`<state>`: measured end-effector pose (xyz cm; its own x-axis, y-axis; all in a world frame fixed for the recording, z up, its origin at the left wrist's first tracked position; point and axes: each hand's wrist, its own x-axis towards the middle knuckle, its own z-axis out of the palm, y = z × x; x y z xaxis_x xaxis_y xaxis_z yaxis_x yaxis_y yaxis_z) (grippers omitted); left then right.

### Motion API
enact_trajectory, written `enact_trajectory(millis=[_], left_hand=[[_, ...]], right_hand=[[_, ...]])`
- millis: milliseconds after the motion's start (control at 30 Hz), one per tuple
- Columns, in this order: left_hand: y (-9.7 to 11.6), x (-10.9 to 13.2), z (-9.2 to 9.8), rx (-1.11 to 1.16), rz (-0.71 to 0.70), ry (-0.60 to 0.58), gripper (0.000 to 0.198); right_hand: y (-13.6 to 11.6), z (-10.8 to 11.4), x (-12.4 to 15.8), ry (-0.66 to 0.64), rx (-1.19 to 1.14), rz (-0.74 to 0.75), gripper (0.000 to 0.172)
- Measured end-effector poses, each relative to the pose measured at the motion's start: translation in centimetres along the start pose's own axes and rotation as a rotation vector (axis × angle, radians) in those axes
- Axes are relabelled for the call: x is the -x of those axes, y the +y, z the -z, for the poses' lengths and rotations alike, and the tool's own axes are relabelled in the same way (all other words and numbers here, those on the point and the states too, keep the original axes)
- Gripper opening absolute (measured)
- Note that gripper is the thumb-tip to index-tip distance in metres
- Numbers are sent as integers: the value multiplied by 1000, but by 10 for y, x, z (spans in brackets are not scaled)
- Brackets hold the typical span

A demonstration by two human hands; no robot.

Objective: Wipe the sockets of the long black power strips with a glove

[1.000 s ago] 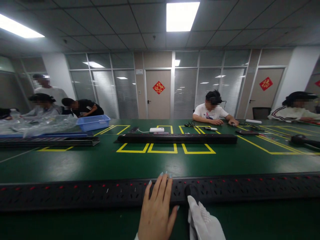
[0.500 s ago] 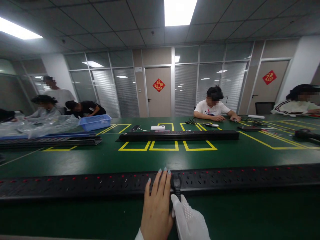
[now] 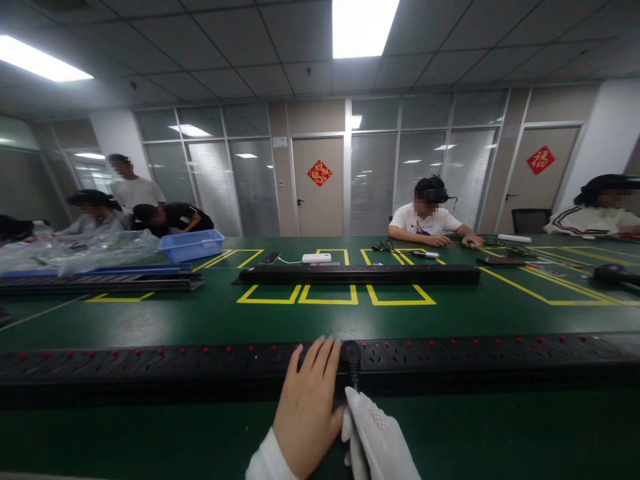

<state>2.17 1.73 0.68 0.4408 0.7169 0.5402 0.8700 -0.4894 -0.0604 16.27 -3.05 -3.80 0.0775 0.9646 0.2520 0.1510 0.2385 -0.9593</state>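
Note:
A long black power strip (image 3: pixel 200 363) with a row of sockets and red spots runs across the table in front of me. My left hand (image 3: pixel 307 400), bare, rests on it with fingers stretched out flat over its top. Just right of those fingers, a black power plug (image 3: pixel 351 353) sits at the strip's sockets, its cord leading down toward me. My right hand (image 3: pixel 377 437), in a white dotted glove, is closed around this cord below the plug. The glove hides the cord's lower part and most of my fingertips.
A second black power strip (image 3: pixel 360 275) lies farther back on the green table (image 3: pixel 280 327) marked with yellow tape. Beyond it is a white power bank (image 3: pixel 317 258). A blue bin (image 3: pixel 193 247) and plastic wrapping (image 3: pixel 100 253) stand left. Several people sit or stand around.
My left hand's wrist has swung left and its fingers are drawn slightly lower on the strip. The gloved right hand has shifted slightly, still on the cord. The view has tilted a little.

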Motion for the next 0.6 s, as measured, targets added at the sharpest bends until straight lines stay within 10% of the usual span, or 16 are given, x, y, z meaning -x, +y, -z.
enact_trajectory(millis=[200,367,600], left_hand=[[-25,-34,7,9,-112,-229,65],[-21,-31,5,-46,-104,-192,61],[-11,-13,6,-92,-72,-99,78]], right_hand=[[-42,-13,-5,-70,-367,-250,46],[-58,-13,-16,-72,-848,-535,42],[-66,-9,-21,-131,-956,-763,34]])
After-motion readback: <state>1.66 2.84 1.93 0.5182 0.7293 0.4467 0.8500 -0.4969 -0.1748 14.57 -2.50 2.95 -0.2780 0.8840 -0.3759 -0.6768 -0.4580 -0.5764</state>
